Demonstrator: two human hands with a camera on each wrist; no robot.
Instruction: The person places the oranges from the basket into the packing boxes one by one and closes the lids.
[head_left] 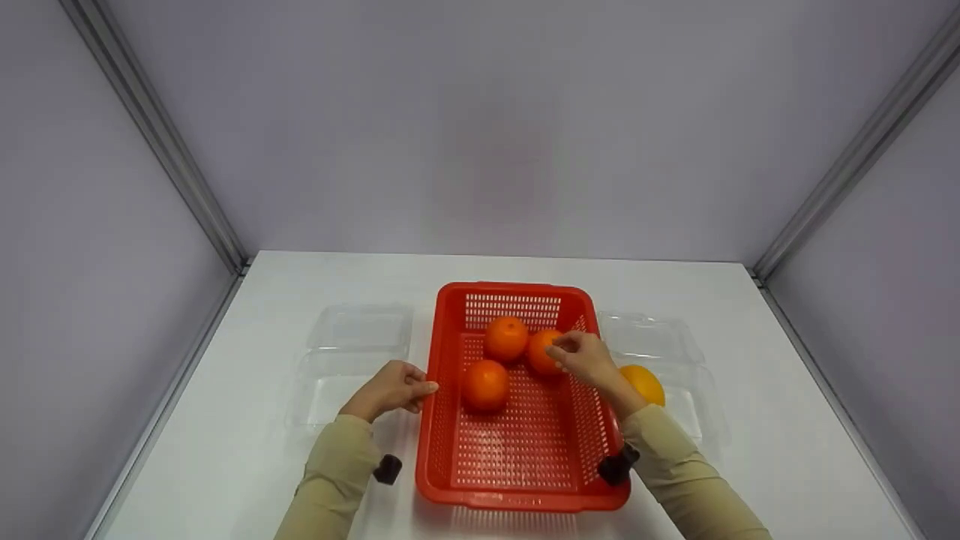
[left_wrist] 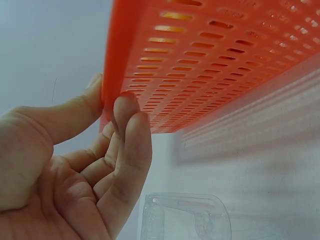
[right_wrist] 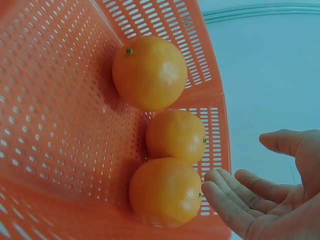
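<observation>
A red plastic basket [head_left: 517,500] with slotted walls stands in the middle of the table. Its left rim is pinched between the thumb and fingers of my left hand [head_left: 392,388]. Inside lie three oranges: one at the back [head_left: 506,339], one beside it to the right [head_left: 545,352] and one nearer on the left [head_left: 486,385]. Over the right side of the basket hovers my right hand [head_left: 589,358], partly covering the right orange. In the right wrist view its fingers [right_wrist: 235,197] are spread from the thumb, with nothing between them.
Clear plastic clamshell boxes lie unfolded on both sides, the left box [head_left: 322,397] and the right box [head_left: 686,409]. A yellower orange [head_left: 643,385] sits in the right one, partly behind my forearm. Grey-white walls enclose the white table [head_left: 202,465].
</observation>
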